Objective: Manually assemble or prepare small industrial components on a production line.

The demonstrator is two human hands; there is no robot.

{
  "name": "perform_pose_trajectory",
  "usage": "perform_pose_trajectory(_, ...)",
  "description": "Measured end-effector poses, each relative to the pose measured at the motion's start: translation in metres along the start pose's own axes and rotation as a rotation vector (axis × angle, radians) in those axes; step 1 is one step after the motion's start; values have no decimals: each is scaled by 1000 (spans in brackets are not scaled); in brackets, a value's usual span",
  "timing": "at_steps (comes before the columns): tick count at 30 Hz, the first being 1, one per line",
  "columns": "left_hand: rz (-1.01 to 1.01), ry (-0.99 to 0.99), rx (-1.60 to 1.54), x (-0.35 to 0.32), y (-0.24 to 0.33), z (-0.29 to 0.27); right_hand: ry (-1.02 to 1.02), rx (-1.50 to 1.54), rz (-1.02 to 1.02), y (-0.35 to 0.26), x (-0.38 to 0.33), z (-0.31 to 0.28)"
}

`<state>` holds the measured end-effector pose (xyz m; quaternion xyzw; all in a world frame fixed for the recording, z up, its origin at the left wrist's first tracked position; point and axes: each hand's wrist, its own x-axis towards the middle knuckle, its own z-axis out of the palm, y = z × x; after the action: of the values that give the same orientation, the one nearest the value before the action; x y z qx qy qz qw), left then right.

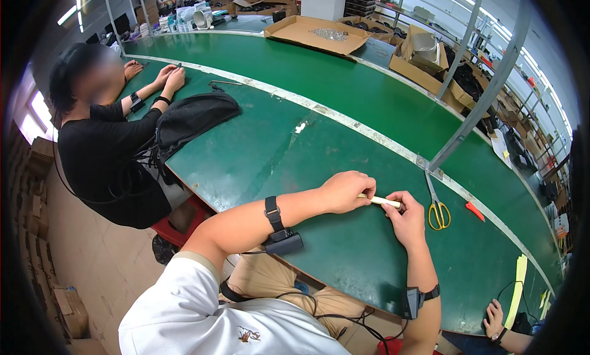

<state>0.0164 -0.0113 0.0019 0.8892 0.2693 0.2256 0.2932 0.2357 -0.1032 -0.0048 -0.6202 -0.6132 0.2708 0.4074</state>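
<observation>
The smooth green desk has a slightly glossy, laminate-like surface with scuffs and rough pale scratches, and the off-white edging strip beyond it looks worn and stained. Near the right, the yellow-handled scissors pair smooth, plastic-looking loops with greyish metal blades, while the slim cream-coloured rod looks smooth and matt. Farther off, the shallow brown tray is matt cardboard, and the slumped black bag on the left is soft, dull cloth.

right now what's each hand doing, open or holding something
Left hand: closed, pinching the left end of a pale yellow strip.
Right hand: closed, holding its right end.
</observation>
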Motion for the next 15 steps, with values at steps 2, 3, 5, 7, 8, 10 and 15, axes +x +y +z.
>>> perform_pose_trajectory(2, 3, 1, 1, 0, -1, 1, -1, 5, -1, 1, 0, 0)
perform_pose_trajectory(3, 3, 2, 4, 1, -1, 1, 0, 9, -7, 1, 0, 0)
perform_pose_trajectory(5, 4, 2, 6, 1, -1, 1, 0, 12, -13, 1, 0, 0)
perform_pose_trajectory(7, 8, 2, 3, 1, -1, 1, 4, -25, -17, -1, 0, -1)
perform_pose_trajectory(8, 8, 2, 2, 0, -1, 1, 4, -25, -16, -1, 0, -1)
perform_pose_trajectory(10, 5, 3, 2, 1, -1, 1, 3, -29, -17, -1, 0, -1)
perform_pose_trajectory(15, 16, 5, -4, 1, -1, 0, -1, -19, -22, 0, 0, -1)
